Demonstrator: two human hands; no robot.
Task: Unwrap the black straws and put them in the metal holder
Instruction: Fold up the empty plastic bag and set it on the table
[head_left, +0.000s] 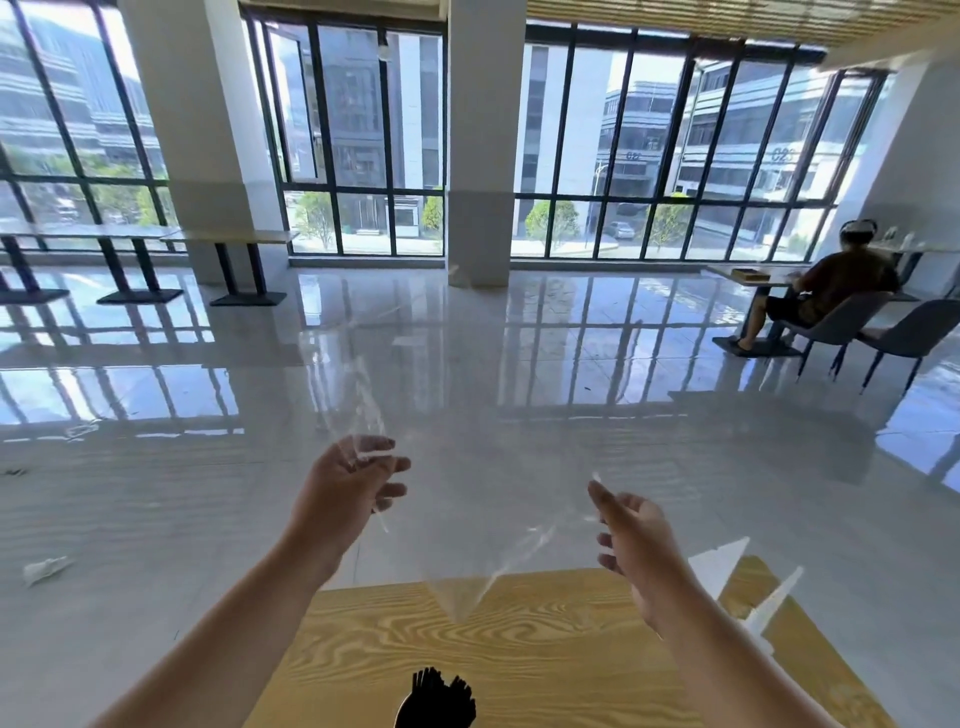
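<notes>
Table (545, 649): straws (441, 699) in holder (402, 711); hands (353, 483) (631, 540) pinch wrapper (488, 577).

Right facade sign (783, 154): three large pale characters on the grey wall of an office block outside, seen through the window wall (571, 130); the middle one reads as 2; the first may be G or 0, the last 3 or 9; cannot tell which
Left facade sign (632, 155): smaller pale characters on the neighbouring block at the same height, above its ground floor; same style; too small and blurred to read
</notes>
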